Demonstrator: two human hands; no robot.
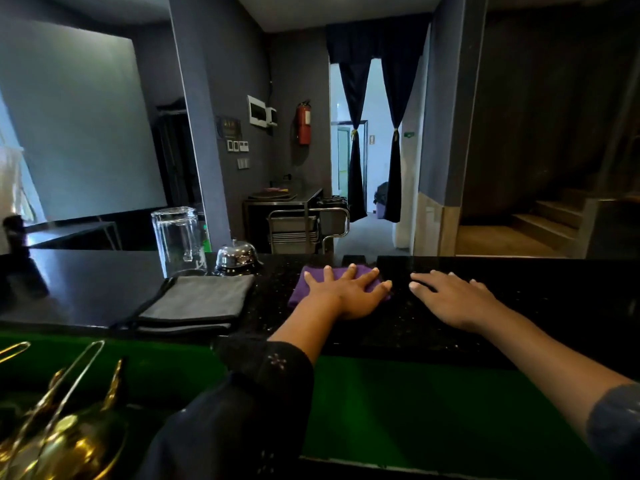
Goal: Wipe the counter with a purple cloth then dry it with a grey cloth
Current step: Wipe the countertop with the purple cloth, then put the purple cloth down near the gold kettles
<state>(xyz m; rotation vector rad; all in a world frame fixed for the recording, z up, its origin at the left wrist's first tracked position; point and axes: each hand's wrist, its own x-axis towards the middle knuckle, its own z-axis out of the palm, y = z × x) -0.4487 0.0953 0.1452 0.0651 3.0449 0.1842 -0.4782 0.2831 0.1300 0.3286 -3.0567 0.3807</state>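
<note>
A folded purple cloth (302,292) lies on the black speckled counter (554,292), near its far edge. My left hand (346,294) presses flat on top of it with the fingers spread, covering most of it. My right hand (453,301) rests palm down on the bare counter just to the right of the cloth, fingers apart and holding nothing. A folded grey cloth (201,301) with dark edging lies on the counter to the left of the purple one, untouched.
An upturned clear glass (176,237) and a chrome call bell (236,256) stand behind the grey cloth. A green lower ledge (433,403) runs below the counter. Brass utensils (59,431) sit at the bottom left. Beyond the counter are a steel trolley (304,225) and a curtained doorway.
</note>
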